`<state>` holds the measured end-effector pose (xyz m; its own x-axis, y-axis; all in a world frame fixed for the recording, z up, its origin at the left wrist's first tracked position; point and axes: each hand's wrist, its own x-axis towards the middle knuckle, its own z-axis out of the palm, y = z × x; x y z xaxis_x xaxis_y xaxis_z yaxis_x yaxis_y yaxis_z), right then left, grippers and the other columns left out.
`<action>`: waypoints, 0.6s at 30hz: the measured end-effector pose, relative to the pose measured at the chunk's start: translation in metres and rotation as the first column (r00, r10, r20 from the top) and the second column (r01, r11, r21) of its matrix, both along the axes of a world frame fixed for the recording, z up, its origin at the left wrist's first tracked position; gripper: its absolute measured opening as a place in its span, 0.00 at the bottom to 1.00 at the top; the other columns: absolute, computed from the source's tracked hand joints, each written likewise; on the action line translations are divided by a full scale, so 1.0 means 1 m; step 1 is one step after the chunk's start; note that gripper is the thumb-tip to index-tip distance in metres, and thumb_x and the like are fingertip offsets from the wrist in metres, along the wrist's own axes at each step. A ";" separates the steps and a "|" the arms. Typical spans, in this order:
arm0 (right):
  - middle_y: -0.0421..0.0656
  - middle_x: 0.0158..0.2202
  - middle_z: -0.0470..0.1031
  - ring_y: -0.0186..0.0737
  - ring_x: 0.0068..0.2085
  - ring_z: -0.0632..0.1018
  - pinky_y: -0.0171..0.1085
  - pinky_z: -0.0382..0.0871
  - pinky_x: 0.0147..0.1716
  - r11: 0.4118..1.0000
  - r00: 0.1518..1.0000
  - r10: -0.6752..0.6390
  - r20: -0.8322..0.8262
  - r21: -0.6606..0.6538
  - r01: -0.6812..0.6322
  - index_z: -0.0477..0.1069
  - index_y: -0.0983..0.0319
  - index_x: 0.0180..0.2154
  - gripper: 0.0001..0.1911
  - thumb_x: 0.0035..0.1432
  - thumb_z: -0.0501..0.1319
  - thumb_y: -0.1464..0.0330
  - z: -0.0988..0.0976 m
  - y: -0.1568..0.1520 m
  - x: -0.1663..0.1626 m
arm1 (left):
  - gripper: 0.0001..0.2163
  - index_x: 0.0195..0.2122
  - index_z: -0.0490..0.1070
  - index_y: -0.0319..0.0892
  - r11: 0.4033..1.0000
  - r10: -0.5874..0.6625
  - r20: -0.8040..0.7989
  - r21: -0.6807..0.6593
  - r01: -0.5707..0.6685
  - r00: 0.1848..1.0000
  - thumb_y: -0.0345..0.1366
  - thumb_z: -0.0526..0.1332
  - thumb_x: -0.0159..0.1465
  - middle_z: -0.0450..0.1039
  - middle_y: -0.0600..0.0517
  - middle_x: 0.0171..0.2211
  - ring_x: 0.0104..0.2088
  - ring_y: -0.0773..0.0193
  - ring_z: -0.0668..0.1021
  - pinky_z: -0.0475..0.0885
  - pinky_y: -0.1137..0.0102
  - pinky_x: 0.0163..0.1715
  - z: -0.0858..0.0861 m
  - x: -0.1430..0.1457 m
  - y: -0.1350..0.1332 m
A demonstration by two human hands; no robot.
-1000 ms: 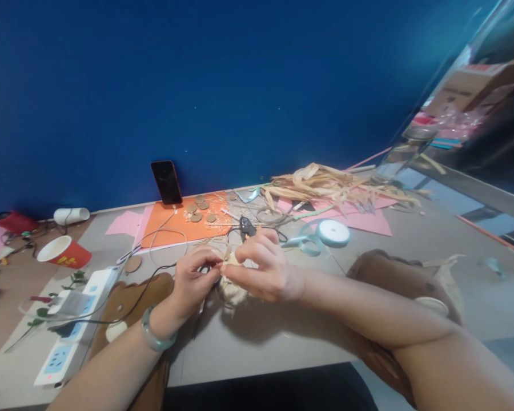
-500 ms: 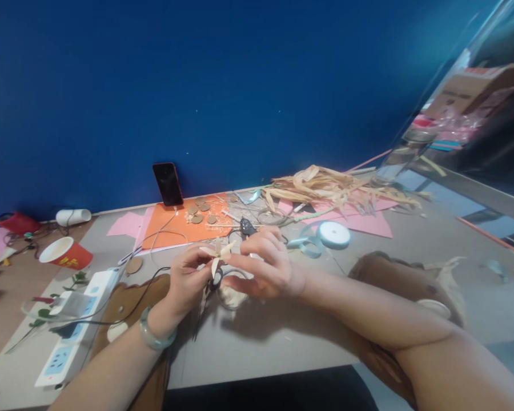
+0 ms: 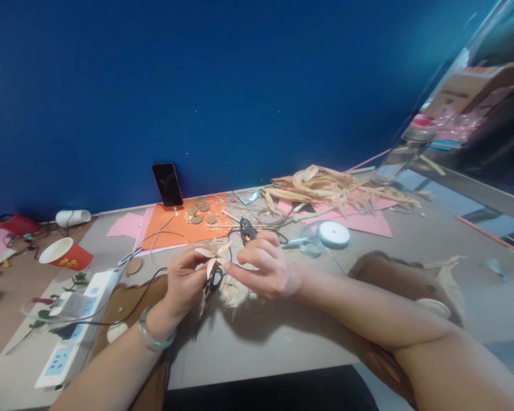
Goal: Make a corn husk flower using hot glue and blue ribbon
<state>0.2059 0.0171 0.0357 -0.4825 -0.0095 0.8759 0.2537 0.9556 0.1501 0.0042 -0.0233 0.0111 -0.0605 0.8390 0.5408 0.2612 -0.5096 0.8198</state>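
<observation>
A small cream flower (image 3: 215,253) with several pointed petals, apparently of dried corn husk, is pinched in the fingers of my left hand (image 3: 187,279). From the other side my right hand (image 3: 268,265) meets it, fingers curled in and a fingertip at the edge of a lower petal. Just below the flower lie black-handled scissors (image 3: 215,278), blades towards me and partly behind my left hand. Beside them a round dish (image 3: 233,292) holds pale husk pieces; my right hand covers part of it. Behind my right hand a black glue gun (image 3: 248,229) rests on the table.
A power strip (image 3: 75,331), a red paper cup (image 3: 66,254) and cables are on the left. Orange paper (image 3: 165,225) with cardboard discs lies before a propped phone (image 3: 168,184). Husks (image 3: 321,185) and a ribbon roll (image 3: 333,234) lie right, near a brown cloth piece (image 3: 385,279).
My right hand's spread fingers have curled inward and closed in at a lower petal. The flower has shifted slightly left and down, showing more of the scissors and dish.
</observation>
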 end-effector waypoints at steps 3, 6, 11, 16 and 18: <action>0.39 0.32 0.69 0.36 0.35 0.70 0.41 0.60 0.39 0.994 0.998 0.022 -0.061 -0.105 -0.028 0.72 0.53 0.43 0.11 0.56 0.64 0.67 0.001 0.000 -0.001 | 0.04 0.27 0.74 0.41 1.000 -0.005 -0.024 0.001 0.005 1.000 0.34 0.68 0.55 0.76 0.49 0.30 0.33 0.63 0.77 0.72 0.68 0.35 -0.001 -0.001 0.000; 0.42 0.35 0.69 0.40 0.37 0.71 0.43 0.63 0.39 0.934 0.979 0.026 -0.200 -0.344 -0.096 0.72 0.57 0.42 0.17 0.51 0.67 0.59 0.009 -0.001 -0.001 | 0.03 0.28 0.75 0.41 0.998 -0.039 -0.078 0.042 0.042 0.996 0.33 0.67 0.56 0.76 0.49 0.30 0.32 0.62 0.76 0.72 0.68 0.35 0.001 0.000 -0.001; 0.43 0.36 0.68 0.38 0.39 0.72 0.42 0.68 0.41 0.688 0.981 0.065 -0.185 -0.703 -0.178 0.74 0.61 0.36 0.09 0.55 0.65 0.63 0.020 -0.003 -0.003 | 0.03 0.33 0.76 0.43 0.983 -0.109 -0.178 0.124 0.133 0.978 0.29 0.66 0.57 0.77 0.49 0.32 0.34 0.62 0.77 0.72 0.68 0.37 0.003 0.002 -0.002; 0.41 0.33 0.68 0.34 0.35 0.71 0.38 0.67 0.39 0.519 0.965 0.141 -0.219 -0.814 -0.261 0.73 0.62 0.30 0.07 0.57 0.63 0.66 0.019 -0.005 -0.007 | 0.05 0.34 0.77 0.44 0.976 -0.113 -0.210 0.159 0.148 0.971 0.29 0.66 0.57 0.78 0.50 0.32 0.34 0.62 0.78 0.72 0.67 0.36 0.002 0.002 -0.003; 0.41 0.31 0.69 0.34 0.34 0.71 0.37 0.66 0.38 0.421 0.965 0.118 -0.234 -0.868 -0.262 0.71 0.63 0.28 0.08 0.57 0.62 0.67 0.017 -0.004 -0.008 | 0.06 0.35 0.77 0.44 0.974 -0.116 -0.211 0.167 0.153 0.970 0.27 0.66 0.57 0.78 0.50 0.32 0.34 0.61 0.78 0.72 0.67 0.36 0.002 0.002 -0.004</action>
<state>0.1977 0.0134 0.0525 -0.4665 0.7268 0.5041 -0.0066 0.5670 -0.8237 0.0067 -0.0276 0.0135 0.1705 0.7189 0.6739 0.3280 -0.6863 0.6491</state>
